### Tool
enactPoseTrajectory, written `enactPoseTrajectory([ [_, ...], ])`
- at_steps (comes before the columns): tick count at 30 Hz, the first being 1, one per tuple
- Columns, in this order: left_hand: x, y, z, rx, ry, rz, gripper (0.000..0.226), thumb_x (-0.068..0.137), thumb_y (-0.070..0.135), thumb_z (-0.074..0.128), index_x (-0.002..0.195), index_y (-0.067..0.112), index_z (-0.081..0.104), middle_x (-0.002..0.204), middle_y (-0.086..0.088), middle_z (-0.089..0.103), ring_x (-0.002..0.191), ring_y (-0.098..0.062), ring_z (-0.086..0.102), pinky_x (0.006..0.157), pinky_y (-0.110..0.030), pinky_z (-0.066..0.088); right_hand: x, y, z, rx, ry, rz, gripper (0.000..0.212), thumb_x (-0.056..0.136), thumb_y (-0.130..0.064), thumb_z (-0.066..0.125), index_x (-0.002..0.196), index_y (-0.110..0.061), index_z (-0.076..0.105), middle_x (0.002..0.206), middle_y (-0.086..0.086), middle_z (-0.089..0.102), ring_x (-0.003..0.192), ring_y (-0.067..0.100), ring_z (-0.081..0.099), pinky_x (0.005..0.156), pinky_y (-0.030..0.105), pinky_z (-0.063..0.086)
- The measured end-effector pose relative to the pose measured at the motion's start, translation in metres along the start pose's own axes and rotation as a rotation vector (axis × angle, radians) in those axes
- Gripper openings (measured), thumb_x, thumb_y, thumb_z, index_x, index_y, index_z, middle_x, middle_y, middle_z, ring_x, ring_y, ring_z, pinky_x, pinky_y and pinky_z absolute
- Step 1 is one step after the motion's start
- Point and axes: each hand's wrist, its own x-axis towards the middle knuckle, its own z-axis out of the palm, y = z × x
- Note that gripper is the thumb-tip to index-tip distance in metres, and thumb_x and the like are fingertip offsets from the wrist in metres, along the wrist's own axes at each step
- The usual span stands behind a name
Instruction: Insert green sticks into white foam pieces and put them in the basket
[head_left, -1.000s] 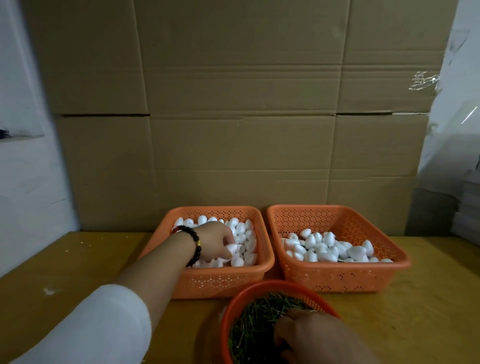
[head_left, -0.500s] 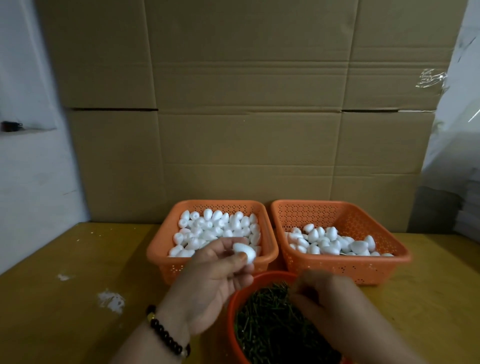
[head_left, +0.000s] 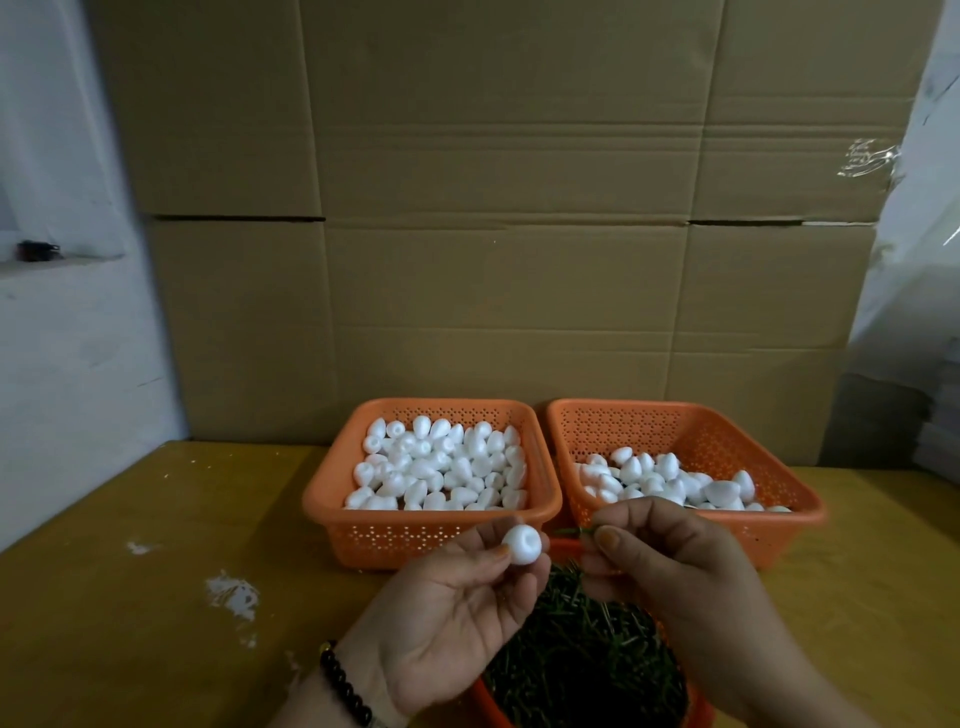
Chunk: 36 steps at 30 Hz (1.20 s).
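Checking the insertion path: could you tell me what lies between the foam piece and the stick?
Nothing: head view shows a bare gap between foam piece and stick.

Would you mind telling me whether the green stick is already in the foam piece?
Not yet: the left hand holds the foam piece apart from the green stick, which the right hand pinches.

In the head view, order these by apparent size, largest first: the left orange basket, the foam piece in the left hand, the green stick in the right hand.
1. left orange basket
2. foam piece
3. green stick, mostly hidden by the fingers, so only its visible part is ranked.
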Motion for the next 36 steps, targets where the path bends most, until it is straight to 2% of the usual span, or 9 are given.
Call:
enactPoseTrajectory([
  [8, 0.002, -0.005, -0.003, -0.019, -0.032, 0.032, 0.026, 0.075, -0.005, 0.059, 0.098, -0.005, 0.073, 0.097, -0.024, 0.067, 0.079, -0.030, 0.069, 0.063, -0.034, 0.060, -0.005, -0.001, 0.008, -0.023, 0.024, -0.138, 0.012, 0.073, -0.015, 0.065, 0.082, -0.017, 0.073, 0.080, 0.018, 0.072, 0.078, 0.031, 0.073, 0.066, 0.033, 0.060],
  [16, 0.004, -0.011, 0.001, 0.071, 0.006, 0.129, 0.022, 0.074, -0.006, 0.061, 0.091, 0.000, 0.073, 0.093, -0.021, 0.068, 0.077, -0.029, 0.070, 0.063, -0.038, 0.060, -0.010, -0.001, 0.012, -0.230, 0.051, -0.235, 0.011, 0.073, -0.026, 0.065, 0.081, -0.020, 0.070, 0.079, 0.009, 0.074, 0.076, 0.024, 0.073, 0.072, 0.043, 0.060],
  [20, 0.006, -0.014, -0.001, 0.171, 0.067, 0.215, 0.034, 0.069, -0.008, 0.066, 0.101, 0.003, 0.065, 0.091, -0.017, 0.067, 0.074, -0.024, 0.068, 0.059, -0.033, 0.057, -0.009, -0.001, 0.011, -0.264, 0.051, -0.224, 0.014, 0.073, -0.031, 0.064, 0.085, -0.030, 0.069, 0.082, 0.007, 0.074, 0.078, 0.022, 0.073, 0.074, 0.045, 0.060],
  [23, 0.007, -0.016, 0.000, 0.261, 0.120, 0.289, 0.032, 0.064, -0.004, 0.070, 0.093, 0.009, 0.070, 0.087, -0.010, 0.067, 0.069, -0.016, 0.064, 0.056, -0.027, 0.054, -0.009, -0.002, 0.007, -0.373, 0.043, -0.204, 0.013, 0.074, -0.035, 0.063, 0.087, -0.035, 0.068, 0.080, 0.002, 0.074, 0.075, 0.019, 0.072, 0.072, 0.047, 0.060],
  [25, 0.007, -0.015, -0.001, 0.301, 0.127, 0.341, 0.028, 0.064, -0.001, 0.070, 0.087, 0.014, 0.075, 0.088, -0.005, 0.069, 0.071, -0.013, 0.063, 0.057, -0.025, 0.052, -0.007, -0.003, 0.002, -0.481, 0.015, -0.165, 0.010, 0.079, -0.030, 0.068, 0.085, -0.037, 0.067, 0.076, 0.000, 0.073, 0.068, 0.019, 0.070, 0.067, 0.044, 0.060],
  [28, 0.007, -0.014, 0.000, 0.346, 0.127, 0.411, 0.029, 0.068, 0.004, 0.067, 0.092, 0.017, 0.077, 0.102, -0.005, 0.070, 0.079, -0.012, 0.059, 0.060, -0.023, 0.049, -0.004, 0.000, -0.008, -0.752, -0.071, -0.119, 0.022, 0.083, -0.014, 0.072, 0.078, -0.035, 0.067, 0.067, -0.004, 0.070, 0.051, 0.011, 0.060, 0.050, 0.028, 0.051],
  [30, 0.007, -0.015, 0.002, 0.388, 0.151, 0.451, 0.030, 0.073, 0.005, 0.065, 0.097, 0.020, 0.076, 0.109, -0.004, 0.070, 0.082, -0.013, 0.057, 0.061, -0.023, 0.048, -0.003, 0.003, -0.009, -0.907, -0.120, -0.093, 0.024, 0.080, -0.012, 0.072, 0.069, -0.032, 0.066, 0.068, -0.007, 0.070, 0.054, 0.004, 0.062, 0.052, 0.022, 0.052],
  [33, 0.006, -0.018, 0.004, 0.543, 0.213, 0.519, 0.038, 0.090, 0.002, 0.055, 0.101, 0.033, 0.074, 0.109, 0.005, 0.071, 0.081, -0.010, 0.057, 0.064, -0.022, 0.049, -0.002, 0.006, -0.007, -1.025, -0.198, -0.053, 0.018, 0.076, -0.016, 0.072, 0.073, -0.032, 0.066, 0.071, -0.006, 0.070, 0.066, 0.002, 0.065, 0.061, 0.021, 0.054],
  [36, 0.007, -0.021, 0.007, 0.583, 0.197, 0.552, 0.037, 0.096, 0.005, 0.049, 0.103, 0.032, 0.074, 0.110, 0.006, 0.070, 0.086, -0.013, 0.064, 0.072, -0.026, 0.053, -0.001, 0.007, -0.006, -1.080, -0.260, -0.047, 0.015, 0.074, -0.018, 0.070, 0.072, -0.032, 0.063, 0.072, -0.004, 0.068, 0.071, 0.004, 0.064, 0.061, 0.020, 0.053],
])
